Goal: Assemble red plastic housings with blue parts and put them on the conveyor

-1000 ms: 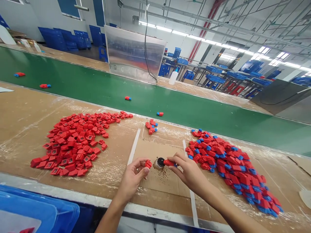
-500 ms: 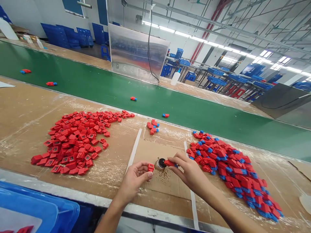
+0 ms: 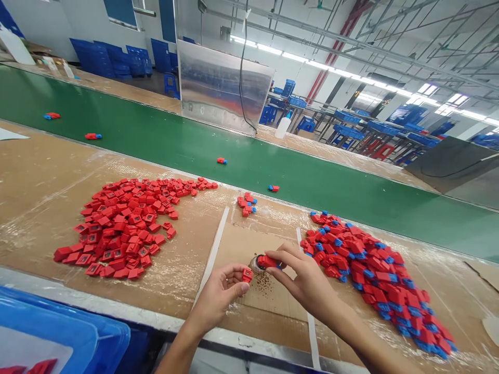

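Two bare hands work over a brown cardboard sheet [image 3: 268, 306] laid on a film-covered tabletop [image 3: 39, 171], close to its near edge. The left hand [image 3: 218, 296] is curled, its fingertips [image 3: 235, 272] and thumb closed in a pinch on a small red plastic part [image 3: 247, 275]. The right hand [image 3: 306, 275] is also closed in a pinch, its fingers [image 3: 286, 254] and thumb gripping a red plastic part with a blue end [image 3: 267, 262]. The red end of that part touches a small round metal-rimmed container [image 3: 255, 264], which it mostly hides, so its contents cannot be made out. Brown specks [image 3: 264, 283] are scattered on the cardboard just below the container.

To the left, a large heap of all-red parts [image 3: 127, 228] lies on the tabletop. To the right, a large heap of red parts with blue ends [image 3: 374, 275] runs toward the near right corner. A small cluster of red-and-blue parts [image 3: 246, 204] sits near the far edge, between the heaps. Beyond that edge, a few loose parts [image 3: 221, 161] lie on a green conveyor belt [image 3: 312, 200]. A blue plastic bin [image 3: 58, 332] sits below the near left edge.
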{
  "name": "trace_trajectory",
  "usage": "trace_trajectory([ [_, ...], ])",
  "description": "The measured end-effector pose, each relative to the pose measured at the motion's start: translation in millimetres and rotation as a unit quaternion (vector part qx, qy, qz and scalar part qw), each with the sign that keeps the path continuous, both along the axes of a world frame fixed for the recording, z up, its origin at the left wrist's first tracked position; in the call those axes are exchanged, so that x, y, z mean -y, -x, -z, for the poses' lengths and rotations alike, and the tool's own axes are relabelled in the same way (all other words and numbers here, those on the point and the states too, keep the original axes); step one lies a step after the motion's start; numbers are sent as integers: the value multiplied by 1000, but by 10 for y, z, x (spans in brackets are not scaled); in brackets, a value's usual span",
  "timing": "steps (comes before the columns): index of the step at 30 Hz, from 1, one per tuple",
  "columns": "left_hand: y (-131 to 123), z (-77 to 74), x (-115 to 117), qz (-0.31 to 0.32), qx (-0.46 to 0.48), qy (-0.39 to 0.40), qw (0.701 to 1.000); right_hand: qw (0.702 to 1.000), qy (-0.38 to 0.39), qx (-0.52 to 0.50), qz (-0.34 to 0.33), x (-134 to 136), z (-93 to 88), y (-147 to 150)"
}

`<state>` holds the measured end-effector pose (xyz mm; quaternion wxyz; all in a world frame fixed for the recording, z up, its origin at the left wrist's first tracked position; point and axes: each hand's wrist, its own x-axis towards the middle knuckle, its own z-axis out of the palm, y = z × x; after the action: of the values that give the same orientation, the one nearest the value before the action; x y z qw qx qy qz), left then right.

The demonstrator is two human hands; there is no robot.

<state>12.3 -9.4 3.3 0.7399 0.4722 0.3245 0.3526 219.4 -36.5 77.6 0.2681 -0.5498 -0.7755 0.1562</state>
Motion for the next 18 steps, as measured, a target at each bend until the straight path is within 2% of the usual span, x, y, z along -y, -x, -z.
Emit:
trace_trajectory([
  [6, -19, -28, 30, 10, -19, -41, 999, 999, 30, -10, -22, 46, 68, 125],
  [18, 7, -28, 40, 41, -29, -43, 998, 997, 70, 8, -26, 140, 247, 205],
])
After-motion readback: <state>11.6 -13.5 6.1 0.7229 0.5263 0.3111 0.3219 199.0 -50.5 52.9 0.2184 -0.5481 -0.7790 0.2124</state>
